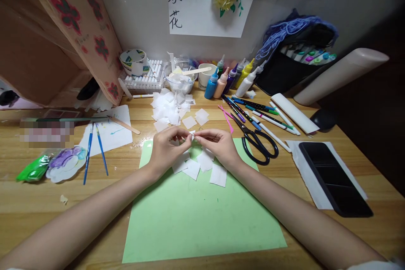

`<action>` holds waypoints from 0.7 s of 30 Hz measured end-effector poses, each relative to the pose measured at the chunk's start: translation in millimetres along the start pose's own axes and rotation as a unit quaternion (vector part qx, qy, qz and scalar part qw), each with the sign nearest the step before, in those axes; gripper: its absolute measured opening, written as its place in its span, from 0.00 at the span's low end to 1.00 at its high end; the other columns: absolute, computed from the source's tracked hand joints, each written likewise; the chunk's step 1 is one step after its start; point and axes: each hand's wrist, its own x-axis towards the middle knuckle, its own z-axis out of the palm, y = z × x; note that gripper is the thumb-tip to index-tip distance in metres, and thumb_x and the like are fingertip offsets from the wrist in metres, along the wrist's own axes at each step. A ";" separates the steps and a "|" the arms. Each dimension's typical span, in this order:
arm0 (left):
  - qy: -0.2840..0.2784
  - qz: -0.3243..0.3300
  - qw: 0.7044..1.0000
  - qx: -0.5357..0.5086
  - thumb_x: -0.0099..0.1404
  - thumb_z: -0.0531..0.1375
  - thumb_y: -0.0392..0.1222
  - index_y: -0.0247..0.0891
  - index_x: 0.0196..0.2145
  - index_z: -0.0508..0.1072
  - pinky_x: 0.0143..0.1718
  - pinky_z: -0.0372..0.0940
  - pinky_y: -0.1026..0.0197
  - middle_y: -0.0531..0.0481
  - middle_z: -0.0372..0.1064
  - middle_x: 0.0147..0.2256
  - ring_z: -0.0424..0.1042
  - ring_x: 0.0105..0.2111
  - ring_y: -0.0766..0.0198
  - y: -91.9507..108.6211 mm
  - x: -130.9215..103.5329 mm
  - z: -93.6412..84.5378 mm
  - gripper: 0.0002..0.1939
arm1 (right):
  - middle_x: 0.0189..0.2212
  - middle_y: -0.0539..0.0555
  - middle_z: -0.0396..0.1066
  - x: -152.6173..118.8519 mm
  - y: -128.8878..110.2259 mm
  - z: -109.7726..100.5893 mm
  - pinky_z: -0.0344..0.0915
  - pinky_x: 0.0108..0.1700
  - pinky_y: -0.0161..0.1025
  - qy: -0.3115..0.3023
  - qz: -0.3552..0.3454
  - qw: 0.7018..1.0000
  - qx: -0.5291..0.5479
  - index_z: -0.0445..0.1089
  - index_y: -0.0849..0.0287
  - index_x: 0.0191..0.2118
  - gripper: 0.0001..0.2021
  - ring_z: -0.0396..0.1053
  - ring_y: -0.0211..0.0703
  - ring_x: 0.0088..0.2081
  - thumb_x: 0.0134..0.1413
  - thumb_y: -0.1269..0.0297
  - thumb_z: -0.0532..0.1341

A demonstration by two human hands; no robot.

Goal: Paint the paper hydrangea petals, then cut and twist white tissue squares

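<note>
Between the fingertips of my two hands is a small white paper piece, pinched from both sides. My left hand is closed on its left edge, and my right hand grips its right edge. Both hover over the top part of a green paper sheet. Several white paper squares lie on the sheet beneath and between my hands, some partly hidden by the fingers. Just beyond my hands sits a heap of white paper squares, with a few loose ones at its right.
Black-handled scissors and pens lie right of the sheet, near a phone. Paint bottles and a bowl stand at the back. Paintbrushes, a palette and a decorated box are at left.
</note>
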 end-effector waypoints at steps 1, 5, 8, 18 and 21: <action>0.000 0.001 1.000 0.001 0.56 0.62 0.36 0.37 0.26 0.73 0.26 0.60 0.65 0.53 0.71 0.24 0.64 0.23 0.70 0.0 0.0 0.1 0.02 | 0.31 0.53 0.78 0.2 -0.2 0.0 0.71 0.43 0.42 0.001 0.001 1.000 0.001 0.76 0.58 0.30 0.07 0.74 0.41 0.34 0.39 0.66 0.68; 0.002 0.005 1.000 -0.001 0.56 0.62 0.36 0.37 0.26 0.73 0.26 0.60 0.65 0.53 0.71 0.24 0.64 0.23 0.70 0.1 -0.1 0.5 0.02 | 0.30 0.53 0.77 0.9 -0.1 0.0 0.71 0.43 0.41 0.006 0.001 1.000 -0.002 0.76 0.58 0.29 0.06 0.74 0.40 0.33 0.38 0.66 0.69; 0.001 0.006 1.000 -0.002 0.55 0.62 0.36 0.37 0.26 0.73 0.25 0.60 0.65 0.52 0.71 0.25 0.64 0.23 0.70 0.4 -0.4 0.9 0.01 | 0.30 0.52 0.77 1.1 0.4 0.2 0.71 0.42 0.40 0.009 -0.002 1.000 -0.002 0.75 0.58 0.28 0.07 0.74 0.39 0.33 0.38 0.66 0.69; -0.009 0.005 1.000 -0.002 0.56 0.62 0.36 0.37 0.27 0.74 0.26 0.61 0.64 0.52 0.72 0.25 0.64 0.23 0.69 1.7 -0.3 0.7 0.01 | 0.28 0.51 0.74 1.2 0.9 -0.6 0.70 0.37 0.36 0.007 -0.009 1.000 -0.009 0.69 0.59 0.30 0.11 0.72 0.37 0.31 0.40 0.62 0.69; -0.008 0.007 1.000 -0.002 0.56 0.62 0.36 0.37 0.27 0.73 0.26 0.61 0.64 0.52 0.71 0.25 0.64 0.23 0.70 1.8 -0.2 0.7 0.02 | 0.28 0.51 0.73 1.5 0.9 -0.5 0.70 0.37 0.36 0.007 -0.009 1.000 -0.010 0.69 0.59 0.30 0.12 0.72 0.37 0.31 0.40 0.62 0.69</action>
